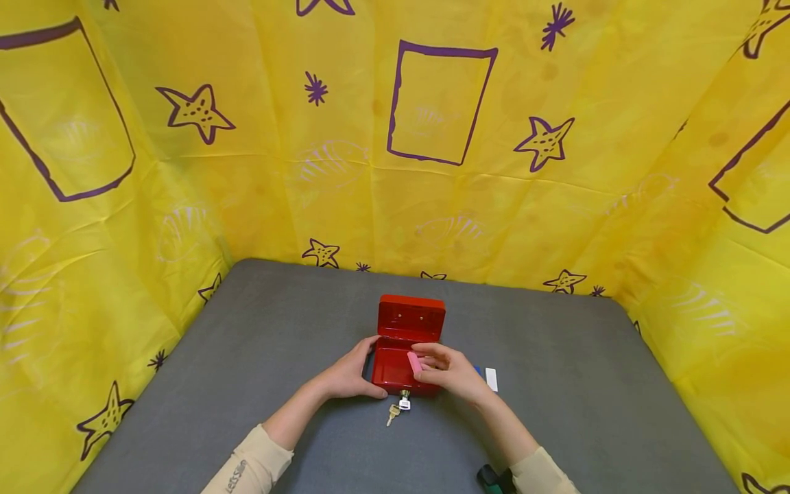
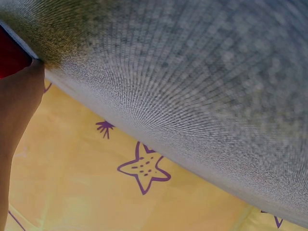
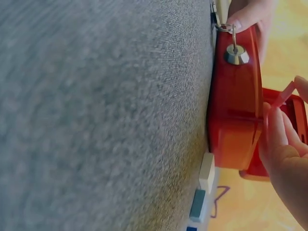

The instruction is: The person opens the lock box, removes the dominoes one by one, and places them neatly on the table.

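Observation:
A small red cash box [image 1: 387,367] stands on the grey table with its lid [image 1: 410,321] raised at the back. My left hand [image 1: 345,376] grips the box's left side, thumb at the front corner. Above the open box, my right hand [image 1: 455,374] pinches a flat pink block [image 1: 414,362] between thumb and fingers. The block is tilted and also shows in the right wrist view. A key sits in the front lock [image 3: 237,55], and a second key [image 1: 393,413] hangs from its ring. In the left wrist view only part of the left hand [image 2: 24,103] and a red corner appear.
Right of the box lie a white block [image 1: 491,379] and a blue block [image 1: 477,370], partly behind my right hand. The right wrist view also shows a teal block [image 3: 197,205]. A dark object [image 1: 489,479] lies by the right sleeve. Yellow patterned cloth [image 1: 432,206] surrounds the table.

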The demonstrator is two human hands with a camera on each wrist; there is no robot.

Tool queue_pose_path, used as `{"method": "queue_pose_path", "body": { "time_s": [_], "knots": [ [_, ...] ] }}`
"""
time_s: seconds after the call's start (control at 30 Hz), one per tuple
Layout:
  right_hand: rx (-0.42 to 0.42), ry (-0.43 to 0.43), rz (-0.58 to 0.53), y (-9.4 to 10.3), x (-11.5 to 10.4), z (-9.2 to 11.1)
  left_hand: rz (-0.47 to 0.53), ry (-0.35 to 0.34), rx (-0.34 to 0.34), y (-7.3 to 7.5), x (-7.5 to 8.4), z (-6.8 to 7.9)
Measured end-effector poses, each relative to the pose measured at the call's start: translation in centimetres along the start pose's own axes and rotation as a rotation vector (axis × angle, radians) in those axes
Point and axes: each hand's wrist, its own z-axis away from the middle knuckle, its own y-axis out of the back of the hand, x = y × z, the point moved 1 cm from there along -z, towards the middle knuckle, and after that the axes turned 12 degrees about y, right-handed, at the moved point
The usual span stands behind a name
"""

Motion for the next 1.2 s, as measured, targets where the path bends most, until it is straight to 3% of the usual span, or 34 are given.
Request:
{"method": "queue_pose_path", "body": {
  "time_s": [0.57, 1.2],
  "knots": [
    [0.111, -0.095, -0.025, 2.6, 0.3, 1.8, 0.012, 0.026, 0.002, 0.2, 0.1, 0.1],
    [0.169, -0.11, 0.014, 5.5, 1.1, 4.1, 0.007, 0.005, -0.002, 0.1, 0.0, 0.0]
  ]
}}
